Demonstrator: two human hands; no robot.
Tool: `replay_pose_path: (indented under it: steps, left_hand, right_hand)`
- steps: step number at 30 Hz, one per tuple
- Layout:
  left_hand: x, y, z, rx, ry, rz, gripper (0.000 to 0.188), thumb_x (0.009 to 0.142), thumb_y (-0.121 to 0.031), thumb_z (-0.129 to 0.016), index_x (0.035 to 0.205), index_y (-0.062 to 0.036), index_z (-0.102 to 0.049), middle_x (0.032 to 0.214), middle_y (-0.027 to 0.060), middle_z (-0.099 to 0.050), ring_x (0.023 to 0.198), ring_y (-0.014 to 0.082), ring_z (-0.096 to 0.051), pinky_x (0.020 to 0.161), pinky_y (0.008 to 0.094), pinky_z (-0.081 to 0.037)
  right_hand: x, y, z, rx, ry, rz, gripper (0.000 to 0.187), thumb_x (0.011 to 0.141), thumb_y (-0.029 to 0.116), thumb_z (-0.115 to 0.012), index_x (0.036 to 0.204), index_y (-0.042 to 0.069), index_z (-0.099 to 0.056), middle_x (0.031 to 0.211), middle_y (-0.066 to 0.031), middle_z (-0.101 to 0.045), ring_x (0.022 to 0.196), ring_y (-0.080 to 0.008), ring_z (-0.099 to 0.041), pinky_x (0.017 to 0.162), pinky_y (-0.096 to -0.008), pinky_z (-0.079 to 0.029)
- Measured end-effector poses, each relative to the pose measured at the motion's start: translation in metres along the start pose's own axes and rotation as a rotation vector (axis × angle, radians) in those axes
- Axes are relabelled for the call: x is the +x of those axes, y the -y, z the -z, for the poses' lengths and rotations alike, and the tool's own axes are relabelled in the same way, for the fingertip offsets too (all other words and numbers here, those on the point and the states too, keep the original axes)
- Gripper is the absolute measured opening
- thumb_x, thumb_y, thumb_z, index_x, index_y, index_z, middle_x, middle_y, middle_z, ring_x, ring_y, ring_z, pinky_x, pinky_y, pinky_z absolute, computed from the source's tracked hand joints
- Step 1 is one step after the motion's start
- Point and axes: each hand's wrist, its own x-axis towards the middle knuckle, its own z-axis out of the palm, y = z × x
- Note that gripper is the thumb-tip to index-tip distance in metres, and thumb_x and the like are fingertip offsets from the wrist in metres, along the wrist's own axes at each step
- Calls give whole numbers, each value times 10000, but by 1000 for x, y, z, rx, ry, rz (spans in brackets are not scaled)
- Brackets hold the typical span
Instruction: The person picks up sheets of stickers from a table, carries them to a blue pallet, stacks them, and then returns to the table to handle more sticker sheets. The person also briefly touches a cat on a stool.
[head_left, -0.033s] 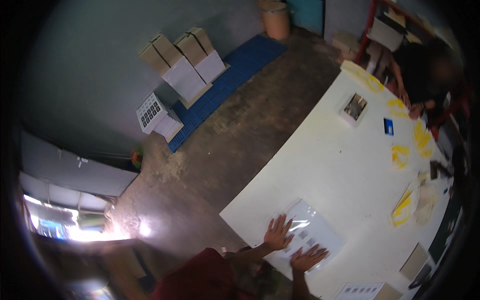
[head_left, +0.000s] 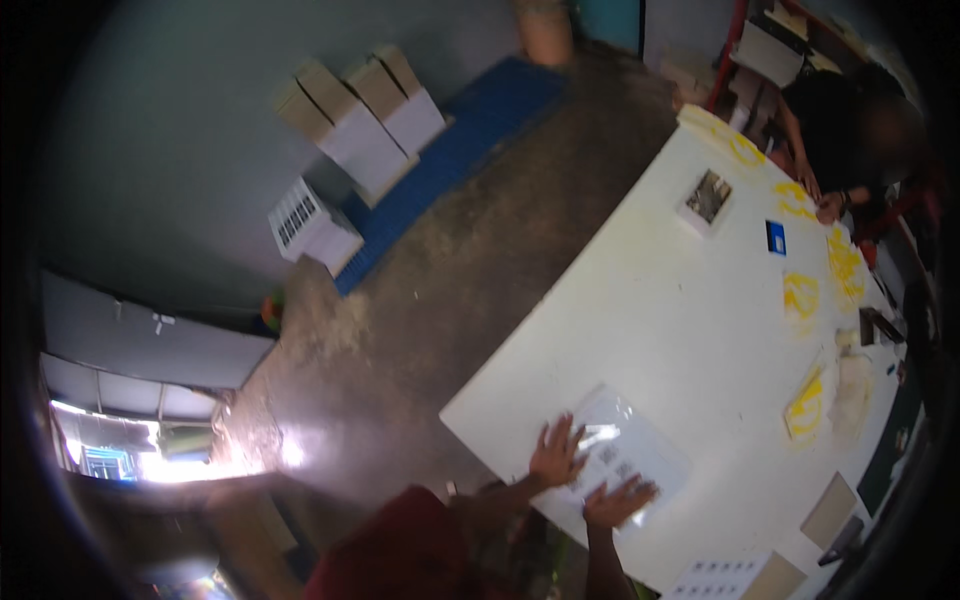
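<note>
- We have a clear, glossy plastic sleeve [head_left: 636, 448] lying flat on the white table [head_left: 590, 340], by the table edge nearest us; dark printed squares show at it.
- Our left hand [head_left: 558, 455] and right hand [head_left: 620, 502] rest on it, fingers spread and closed around nothing.
- We judge it light and flexible, probably slippery, and easily creased.
- We would take hold at its uncovered edge, toward the table's middle, pinching gently.
- Our hands and glare hide parts of it; we cannot tell its thickness or where it opens.
- At the table's near side, a printed sheet [head_left: 715, 580] is cut off by our view's lower edge.
</note>
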Motion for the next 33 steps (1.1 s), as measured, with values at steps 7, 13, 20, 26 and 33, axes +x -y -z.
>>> replay_pose_path:
  steps: [7, 13, 20, 26, 33]
  left_hand:
    - [-8, -22, -5, -35, -27, -142, 590, 916, -415, -524, 1394, -77, -442, 1487, 229, -315, 1407, 346, -265, 1097, 571, -215]
    - [-1, -26, 6, -113, -58, -155, 535, 920, -382, -508, 1358, -75, -492, 1471, 215, -354, 1378, 349, -321, 1109, 536, -236]
    - [-9, -32, -8, -90, -34, -139, 567, 885, -387, -553, 1357, -79, -488, 1461, 202, -371, 1365, 358, -339, 1107, 538, -237]
    - [-3, -31, 12, -11, 72, -134, 598, 926, -443, -472, 1397, -76, -431, 1511, 204, -279, 1413, 356, -233, 1122, 571, -154]
    - [9, 9, -8, -66, 7, -301, 648, 856, -441, -568, 1393, -101, -443, 1510, 208, -277, 1402, 383, -249, 1110, 597, -151]
  right_hand:
    - [16, 0, -16, 2, -39, 10, 699, 932, 384, -405, 1480, -3, -210, 1474, -366, -168, 1347, -572, -172, 1068, -660, -200]
    - [23, 2, 13, -22, 174, -84, 723, 918, 414, -474, 1458, -18, -262, 1478, -364, -173, 1366, -549, -156, 1080, -660, -140]
    - [28, -10, -8, -12, 114, -76, 711, 918, 407, -470, 1456, -13, -272, 1499, -344, -154, 1392, -518, -132, 1113, -617, -110]
    - [23, -14, -1, 6, 44, -45, 707, 923, 412, -461, 1464, -1, -270, 1499, -333, -174, 1391, -507, -160, 1116, -601, -133]
    - [31, -13, -8, 48, 63, -54, 720, 926, 430, -466, 1467, -3, -269, 1503, -341, -154, 1387, -520, -155, 1112, -615, -121]
